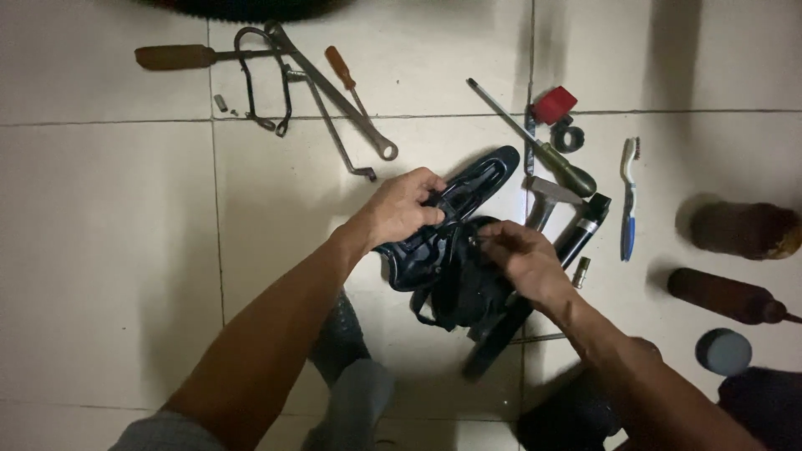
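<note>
Left hand [407,206] grasps black bicycle saddle [451,219] at underside rails, saddle turned upside down, nose toward upper right, held above white tiled floor [109,250]. Right hand [520,256] pinches with fingertips at dark strap or bag part [461,292] hanging under saddle; exact grip hard to see in dim light. Just right of saddle: hammer [547,200], green-handled screwdriver [535,140], black pump [585,225], toothbrush [628,199]. Farther up: two spanners [334,96], orange-handled screwdriver [344,77], red small object [555,104].

Head camera looks straight down, close over tiled floor [109,250]
</note>
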